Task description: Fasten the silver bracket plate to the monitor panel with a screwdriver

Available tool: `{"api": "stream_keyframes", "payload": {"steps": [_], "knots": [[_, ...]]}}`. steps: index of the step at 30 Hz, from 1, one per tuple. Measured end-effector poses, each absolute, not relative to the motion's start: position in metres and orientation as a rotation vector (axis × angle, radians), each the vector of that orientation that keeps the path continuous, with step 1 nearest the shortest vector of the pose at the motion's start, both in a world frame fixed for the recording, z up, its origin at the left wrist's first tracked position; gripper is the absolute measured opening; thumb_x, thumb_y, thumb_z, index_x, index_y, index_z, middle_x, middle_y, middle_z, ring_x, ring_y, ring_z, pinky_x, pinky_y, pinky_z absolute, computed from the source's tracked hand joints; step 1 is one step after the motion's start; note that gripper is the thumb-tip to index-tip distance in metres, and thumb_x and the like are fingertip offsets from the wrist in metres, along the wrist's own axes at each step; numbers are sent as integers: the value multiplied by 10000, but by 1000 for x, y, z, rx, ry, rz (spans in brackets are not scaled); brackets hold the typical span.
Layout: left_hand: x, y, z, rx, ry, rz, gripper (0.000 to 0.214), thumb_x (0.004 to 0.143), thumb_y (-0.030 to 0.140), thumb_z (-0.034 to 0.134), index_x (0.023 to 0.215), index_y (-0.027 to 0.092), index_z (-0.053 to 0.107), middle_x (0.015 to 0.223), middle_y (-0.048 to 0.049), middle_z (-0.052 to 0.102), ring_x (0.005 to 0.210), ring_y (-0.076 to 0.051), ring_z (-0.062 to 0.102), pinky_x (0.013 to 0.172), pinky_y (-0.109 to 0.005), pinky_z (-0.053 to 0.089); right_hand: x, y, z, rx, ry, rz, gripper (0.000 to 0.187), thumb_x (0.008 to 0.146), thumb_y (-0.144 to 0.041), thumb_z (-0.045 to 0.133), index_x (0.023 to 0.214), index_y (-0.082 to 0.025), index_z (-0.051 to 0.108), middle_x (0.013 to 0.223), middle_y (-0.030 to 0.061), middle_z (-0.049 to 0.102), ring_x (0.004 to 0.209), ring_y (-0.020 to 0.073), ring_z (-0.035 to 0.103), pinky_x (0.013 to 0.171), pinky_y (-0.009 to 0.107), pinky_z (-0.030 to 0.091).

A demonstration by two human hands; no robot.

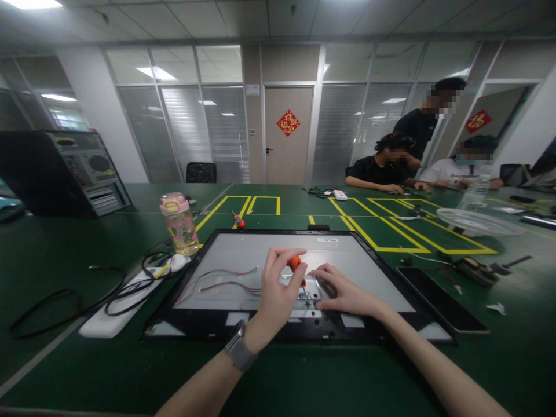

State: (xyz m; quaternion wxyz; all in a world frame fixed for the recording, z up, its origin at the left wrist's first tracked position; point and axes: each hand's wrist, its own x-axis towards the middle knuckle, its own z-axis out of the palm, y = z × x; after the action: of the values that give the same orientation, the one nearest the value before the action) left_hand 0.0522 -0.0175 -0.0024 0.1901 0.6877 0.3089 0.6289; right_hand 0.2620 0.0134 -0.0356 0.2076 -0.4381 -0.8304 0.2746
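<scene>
A flat display panel (230, 248) with a grey metal back and black frame lies on the table in front of me. My left hand (280, 284), a watch on its wrist, pinches the orange handle of a screwdriver (296, 263) between thumb and fingers. The screwdriver stands nearly upright over a small metal bracket (307, 298) near the panel's front edge. Beside the bracket's right side rests my right hand (341, 289), its thumb and fingers apart and touching down around it. Thin wires (230, 285) run across the panel's left part. The screwdriver's tip is too small to make out.
A white power strip (113, 313) with black cables and a pink-lidded bottle (179, 223) stand left. A black phone (441, 298) lies right of the panel. Another red-handled screwdriver (238, 221) lies behind it. A computer case (56, 171) stands far left. Several people are at the far right.
</scene>
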Motion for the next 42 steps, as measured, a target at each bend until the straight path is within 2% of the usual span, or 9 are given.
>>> {"api": "stream_keyframes", "payload": {"steps": [4,9,15,21,26,32,36,40,42], "knots": [[52,-18,-2,1948,831,1729,313,945,169,468,1219,241,603,1091,-61,578,1001,-197,568,883,-327,458,264,15,-38,-1193,-2321,756,638,730,-391,751,1295,-222,509,1244,91,461,1160,283,483,1025,418,405],[52,-19,-1,1967,902,1758,220,907,165,538,1081,231,653,909,-25,550,849,-178,562,810,-308,465,266,19,-44,-1180,-2323,738,642,725,-388,757,1294,-222,511,1231,88,464,1158,281,482,1025,418,403],[52,-18,0,1960,887,1757,321,925,128,437,1172,226,616,1054,-58,556,940,-190,554,830,-310,460,266,19,-44,-1186,-2341,736,637,748,-434,735,1307,-232,508,1220,89,461,1139,282,484,1000,425,419],[53,-18,0,1946,939,1808,279,883,159,572,1149,223,630,886,-8,500,805,-157,530,804,-286,451,265,17,-41,-1208,-2340,735,644,746,-422,737,1309,-214,504,1223,95,453,1135,284,482,997,420,416],[52,-18,-2,1944,843,1744,332,949,168,448,1244,223,590,1038,-54,525,932,-179,544,841,-302,456,265,17,-40,-1190,-2344,738,637,749,-424,737,1303,-215,502,1224,92,452,1142,278,479,1017,420,402],[51,-18,0,2000,845,1738,257,914,193,549,1145,240,650,965,-33,571,903,-183,568,847,-314,462,264,16,-39,-1198,-2341,738,634,747,-428,738,1295,-210,507,1221,95,457,1139,282,480,1016,425,403],[51,-18,-1,1978,747,1667,345,961,149,432,1255,242,586,1081,-56,607,1006,-192,579,892,-329,457,265,17,-40,-1182,-2341,731,630,749,-408,739,1301,-218,501,1226,92,455,1141,277,481,1011,416,408],[52,-17,-1,1995,832,1712,256,915,170,554,1143,241,648,950,-24,585,890,-171,577,837,-301,466,266,18,-42,-1180,-2357,715,637,748,-428,739,1302,-220,504,1217,92,464,1134,284,481,1001,433,411],[51,-17,0,1998,859,1726,263,901,158,556,1131,240,652,976,-29,565,907,-173,568,845,-302,465,266,19,-42,-1182,-2362,707,643,749,-440,736,1305,-215,505,1216,96,465,1140,290,476,1001,439,409]]}}
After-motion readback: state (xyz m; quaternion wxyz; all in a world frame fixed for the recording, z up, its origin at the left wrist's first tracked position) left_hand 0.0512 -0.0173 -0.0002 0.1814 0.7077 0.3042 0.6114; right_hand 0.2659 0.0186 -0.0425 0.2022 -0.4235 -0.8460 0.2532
